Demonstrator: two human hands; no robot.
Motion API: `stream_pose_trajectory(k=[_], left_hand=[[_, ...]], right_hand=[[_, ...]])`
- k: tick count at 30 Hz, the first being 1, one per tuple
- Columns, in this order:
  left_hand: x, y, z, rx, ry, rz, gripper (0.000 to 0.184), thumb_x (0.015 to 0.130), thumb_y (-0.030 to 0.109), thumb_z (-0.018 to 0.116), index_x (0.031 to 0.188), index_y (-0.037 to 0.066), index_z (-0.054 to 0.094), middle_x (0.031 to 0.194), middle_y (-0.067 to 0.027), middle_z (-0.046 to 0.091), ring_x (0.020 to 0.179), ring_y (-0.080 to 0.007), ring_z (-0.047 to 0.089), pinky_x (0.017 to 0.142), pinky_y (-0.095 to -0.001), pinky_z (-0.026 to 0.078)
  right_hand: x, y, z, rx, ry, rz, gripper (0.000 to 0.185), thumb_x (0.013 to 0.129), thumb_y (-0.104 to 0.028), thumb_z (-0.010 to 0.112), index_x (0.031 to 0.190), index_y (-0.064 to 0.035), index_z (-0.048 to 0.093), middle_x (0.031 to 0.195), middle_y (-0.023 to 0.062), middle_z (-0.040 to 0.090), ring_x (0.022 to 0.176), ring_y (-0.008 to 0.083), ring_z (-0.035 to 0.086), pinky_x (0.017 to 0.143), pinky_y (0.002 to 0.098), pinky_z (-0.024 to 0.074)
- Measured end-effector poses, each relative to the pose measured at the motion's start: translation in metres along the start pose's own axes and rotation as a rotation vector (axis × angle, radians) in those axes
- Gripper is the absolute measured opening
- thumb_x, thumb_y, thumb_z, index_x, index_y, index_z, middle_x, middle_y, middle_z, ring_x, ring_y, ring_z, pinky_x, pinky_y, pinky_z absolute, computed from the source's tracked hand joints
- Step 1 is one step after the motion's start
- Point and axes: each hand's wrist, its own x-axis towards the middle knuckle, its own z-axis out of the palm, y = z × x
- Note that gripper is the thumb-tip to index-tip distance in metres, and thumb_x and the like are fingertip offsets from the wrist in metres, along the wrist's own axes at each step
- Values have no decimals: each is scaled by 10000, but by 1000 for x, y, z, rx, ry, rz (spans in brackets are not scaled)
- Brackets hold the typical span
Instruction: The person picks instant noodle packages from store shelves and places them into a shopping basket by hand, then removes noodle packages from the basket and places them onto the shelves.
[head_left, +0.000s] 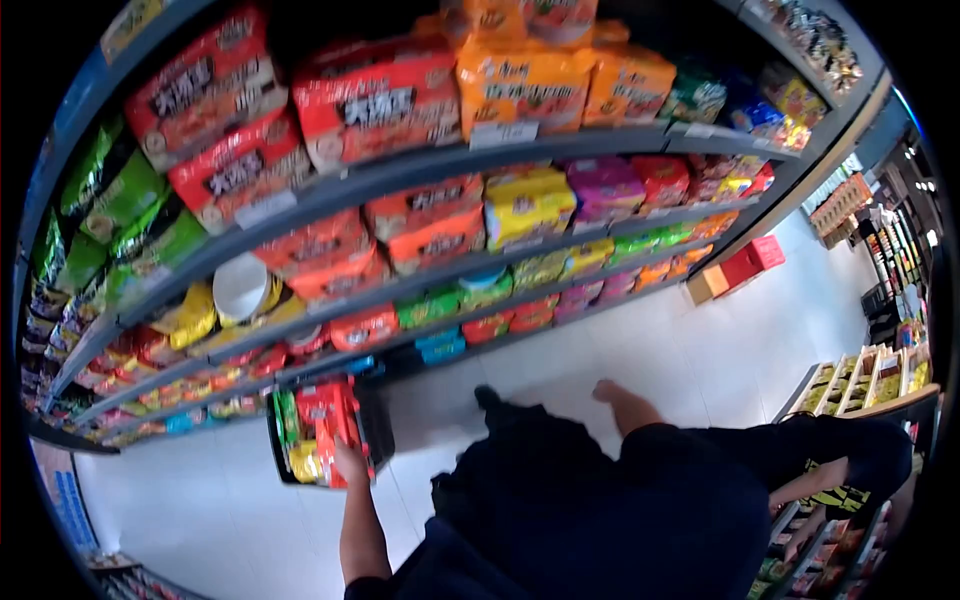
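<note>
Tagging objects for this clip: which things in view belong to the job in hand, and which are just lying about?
Likely the job:
- left hand, at the basket's contents, grip unclear
- basket on the floor
- red pack, green pack and yellow pack inside it

Just about:
- orange packs, shelved
- white tub, shelved
- red box on the floor

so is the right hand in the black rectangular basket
No, the right hand is over the pale tiled floor, apart from the basket.

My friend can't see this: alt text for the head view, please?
A person's left hand is at a dark basket of colourful packets, before store shelves crowded with bright packages. The right hand hangs over the pale floor.
</note>
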Motion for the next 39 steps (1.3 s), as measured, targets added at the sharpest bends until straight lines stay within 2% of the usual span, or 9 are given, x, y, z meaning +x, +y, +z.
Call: stream_pose_trajectory(k=[3, 7, 9, 11, 17, 22, 31, 32, 39], left_hand=[[5, -7, -3, 51, -15, -54, 538, 812, 220, 597, 1290, 41, 428, 950, -232, 630, 829, -399, 620, 695, -470, 496], [1, 12, -21, 129, -83, -105, 446, 808, 279, 576, 1161, 43, 440, 859, -237, 639, 790, -406, 624, 668, -484, 491], [7, 21, -31, 210, -191, -146, 465, 802, 365, 582, 1106, 26, 485, 869, -241, 642, 813, -398, 631, 696, -477, 496], [13, 39, -42, 293, -282, -213, 533, 817, 486, 528, 1036, 2, 569, 890, -249, 644, 850, -389, 635, 727, -465, 500], [26, 55, -28, 260, -415, -380, 841, 851, 694, 239, 941, -24, 667, 930, -238, 648, 916, -371, 631, 783, -449, 493], [12, 74, -15, 237, -2, -258, 667, 841, 618, 423, 847, 4, 682, 735, -233, 646, 705, -378, 651, 641, -443, 519], [28, 33, -9, 235, 63, -236, 580, 824, 597, 490, 882, 47, 667, 717, -216, 640, 690, -384, 637, 609, -449, 510], [28, 33, -11, 250, 73, -245, 581, 825, 603, 482, 896, 58, 670, 719, -212, 642, 685, -377, 640, 605, -442, 514], [47, 13, -22, 294, 52, -303, 566, 817, 610, 490, 900, 80, 671, 728, -213, 642, 700, -378, 640, 624, -460, 515]], right_hand=[[24, 86, 53, -290, -69, -408, 171, 725, -253, 627, 785, -100, 674, 856, 114, 654, 830, 328, 605, 742, 469, 484], [-42, -46, -65, -288, -204, -287, 195, 699, -242, 643, 804, -83, 682, 935, 122, 657, 898, 315, 606, 761, 438, 493], [-42, -94, -82, -168, -146, -427, 202, 790, -170, 559, 918, -67, 678, 1039, 156, 642, 968, 338, 604, 811, 427, 497], [-37, -144, -96, 407, -107, -154, 238, 836, -226, 524, 943, -66, 663, 1067, 165, 625, 997, 332, 588, 841, 421, 478], [6, -166, -124, 575, 18, -342, 284, 865, -253, 478, 993, -44, 623, 910, 146, 643, 876, 271, 630, 773, 378, 491], [55, -116, -140, 745, -125, -161, 284, 829, -242, 497, 935, -4, 610, 783, 97, 629, 692, 181, 633, 668, 315, 510], [100, -102, -142, 659, -117, -150, 274, 770, -201, 556, 955, -13, 632, 799, 92, 644, 679, 162, 621, 651, 316, 514], [82, -125, -171, 613, -178, -85, 174, 802, -190, 547, 846, -61, 655, 861, 114, 663, 797, 252, 640, 724, 365, 497], [109, -135, -163, 643, -130, -469, 311, 863, -303, 574, 1078, -79, 591, 987, 94, 636, 917, 204, 600, 824, 300, 456]])
